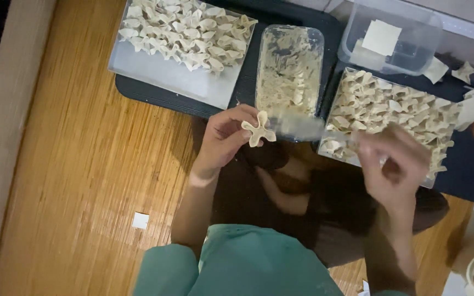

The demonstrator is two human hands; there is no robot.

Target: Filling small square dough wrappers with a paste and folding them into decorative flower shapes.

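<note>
The left hand (223, 140) pinches a folded star-shaped dumpling (258, 130) in its fingertips, above the filling tub (290, 68). The right hand (396, 164) is closed on a blurry knife (303, 127). A hard squeeze could tear the dough and filling could leak. Two trays of dumplings (182, 85) (382, 109) sit on a dark mat (467, 170), on a woven wooden floor (83, 164).

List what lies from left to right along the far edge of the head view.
White tray of folded dumplings → clear rectangular tub of pale filling → clear empty plastic container holding square wrappers.
</note>
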